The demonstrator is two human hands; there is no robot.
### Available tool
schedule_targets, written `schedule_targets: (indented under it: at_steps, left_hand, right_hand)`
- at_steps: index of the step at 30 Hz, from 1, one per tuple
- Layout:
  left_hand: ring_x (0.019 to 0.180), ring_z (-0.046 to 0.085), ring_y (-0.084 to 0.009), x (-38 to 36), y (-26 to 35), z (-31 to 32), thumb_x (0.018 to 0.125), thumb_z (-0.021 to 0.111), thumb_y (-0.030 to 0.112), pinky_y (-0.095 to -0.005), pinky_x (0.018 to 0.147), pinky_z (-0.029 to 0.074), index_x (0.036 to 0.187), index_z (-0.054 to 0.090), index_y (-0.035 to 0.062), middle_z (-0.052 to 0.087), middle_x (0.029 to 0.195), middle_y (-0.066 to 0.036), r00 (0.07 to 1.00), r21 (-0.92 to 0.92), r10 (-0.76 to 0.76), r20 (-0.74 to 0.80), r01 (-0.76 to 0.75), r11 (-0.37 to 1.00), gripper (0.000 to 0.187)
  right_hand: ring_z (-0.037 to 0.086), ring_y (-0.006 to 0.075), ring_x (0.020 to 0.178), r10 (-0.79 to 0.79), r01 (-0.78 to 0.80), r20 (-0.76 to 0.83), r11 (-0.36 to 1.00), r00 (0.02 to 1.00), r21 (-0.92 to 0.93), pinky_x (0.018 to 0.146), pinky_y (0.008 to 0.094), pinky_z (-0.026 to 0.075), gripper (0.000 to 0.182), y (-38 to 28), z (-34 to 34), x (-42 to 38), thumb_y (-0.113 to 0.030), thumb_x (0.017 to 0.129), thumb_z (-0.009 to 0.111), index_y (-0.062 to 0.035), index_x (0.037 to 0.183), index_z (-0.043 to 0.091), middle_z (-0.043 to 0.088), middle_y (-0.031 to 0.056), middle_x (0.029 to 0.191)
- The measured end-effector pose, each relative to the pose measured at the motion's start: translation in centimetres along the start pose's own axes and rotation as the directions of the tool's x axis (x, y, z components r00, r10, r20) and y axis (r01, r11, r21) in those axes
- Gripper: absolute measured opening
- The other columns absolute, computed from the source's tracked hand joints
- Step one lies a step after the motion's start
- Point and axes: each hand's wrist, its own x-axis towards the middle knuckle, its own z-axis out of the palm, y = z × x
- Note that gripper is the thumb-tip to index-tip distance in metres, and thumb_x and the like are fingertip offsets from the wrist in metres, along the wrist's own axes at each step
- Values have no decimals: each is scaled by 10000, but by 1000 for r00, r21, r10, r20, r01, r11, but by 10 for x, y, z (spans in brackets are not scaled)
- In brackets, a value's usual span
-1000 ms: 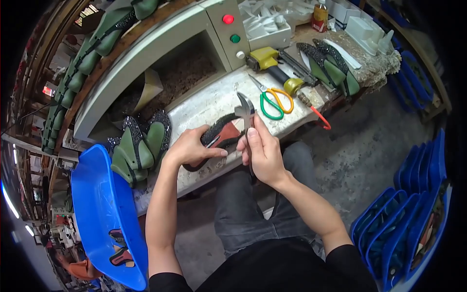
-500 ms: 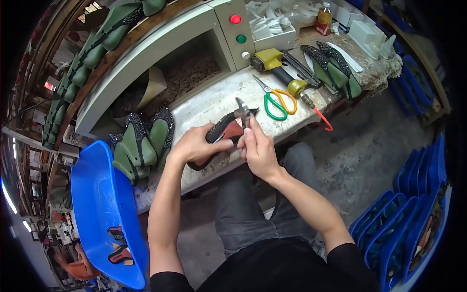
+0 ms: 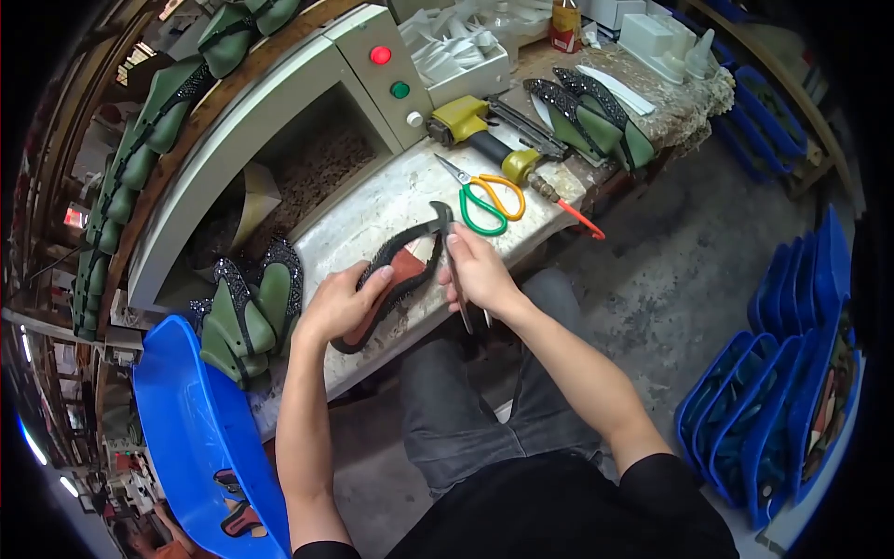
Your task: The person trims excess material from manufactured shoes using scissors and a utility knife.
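Observation:
My left hand (image 3: 337,303) grips a black shoe upper with a reddish insole (image 3: 403,268), thumb pressed on its edge. The shoe piece is held sole side up, over the front edge of the bench. My right hand (image 3: 480,270) is closed around a pair of metal pincers (image 3: 443,216). Their head is at the far tip of the shoe piece, and the handle ends stick out below my fingers. Just beyond lie scissors (image 3: 484,207) with one green and one orange handle.
A yellow air stapler (image 3: 461,119) with a red hose lies behind the scissors. Glittery black uppers on green lasts stand at left (image 3: 244,326) and right (image 3: 596,130). A machine (image 3: 326,56) with buttons is at the back. A blue tub (image 3: 177,419) sits left, blue bins (image 3: 745,419) right.
The shoe piece has turned so more of its reddish underside and rim shows. My right hand has shifted on the pincers, baring their handles. The whole view has moved slightly.

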Motion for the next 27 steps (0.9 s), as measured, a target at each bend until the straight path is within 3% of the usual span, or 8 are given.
schedule_targets:
  at_steps: [3, 7, 8, 12, 17, 22, 27]
  left_hand:
    - [847, 701, -424, 1, -2, 1, 1057, 532, 571, -481, 816, 543, 1063, 689, -31, 755, 974, -266, 1000, 17, -18, -18, 18, 1000, 622]
    - [830, 694, -427, -1, 2, -4, 1054, 540, 568, -480, 804, 541, 1035, 682, -31, 750, 958, -269, 999, 7, -40, 2, 40, 999, 616]
    - [830, 694, -427, 1, 5, -8, 1054, 540, 568, -480, 804, 541, 1035, 682, -31, 750, 958, -269, 999, 8, -32, -9, 32, 999, 616]
    - [812, 691, -420, -2, 1, -1, 1054, 540, 575, -478, 791, 542, 1005, 675, -32, 747, 927, -262, 1000, -3, -9, -24, 9, 1000, 624]
    - [802, 691, -419, -2, 1, 1, 1054, 536, 580, -482, 787, 542, 982, 671, -31, 745, 897, -257, 999, -12, -26, -46, 25, 1000, 630]
    - [822, 698, -421, -5, 10, -5, 1055, 533, 578, -481, 803, 544, 991, 677, -27, 747, 903, -259, 997, -3, -79, -2, 79, 997, 625]
    - [829, 695, -433, -5, 6, -1, 1049, 532, 593, -484, 806, 546, 1025, 668, -28, 748, 934, -259, 998, 4, -53, -17, 53, 999, 636]
  right_hand:
    - [575, 140, 538, -70, 71, -55, 997, 996, 16, 458, 289, 509, 516, -1, 4, 0, -335, 1170, 381, -124, 1640, 360, 642, 79, 819]
    - [573, 139, 542, 24, 4, 105, 967, 994, -254, 463, 288, 511, 520, 13, 14, 1, -327, 1169, 381, -119, 1645, 349, 631, 75, 804]
    - [573, 139, 542, 10, 17, 105, 967, 994, -256, 463, 288, 511, 520, 7, 15, 2, -327, 1169, 381, -119, 1645, 349, 631, 75, 804]
    - [550, 164, 495, -152, 166, -149, 982, 977, 87, 439, 320, 496, 494, 13, 16, -4, -285, 1158, 372, -90, 1612, 388, 649, 102, 788]
    - [566, 147, 537, 15, -10, 38, 990, 999, -138, 468, 289, 512, 544, 17, 13, 5, -309, 1165, 372, -119, 1668, 296, 623, 76, 793]
    - [562, 153, 520, 145, -145, -13, 984, 989, -100, 462, 295, 511, 542, 9, 16, 12, -297, 1165, 359, -114, 1670, 286, 621, 79, 797]
    - [567, 153, 530, -21, 17, -41, 996, 999, -90, 465, 304, 513, 541, 19, 17, 12, -291, 1164, 349, -120, 1673, 283, 624, 91, 813]
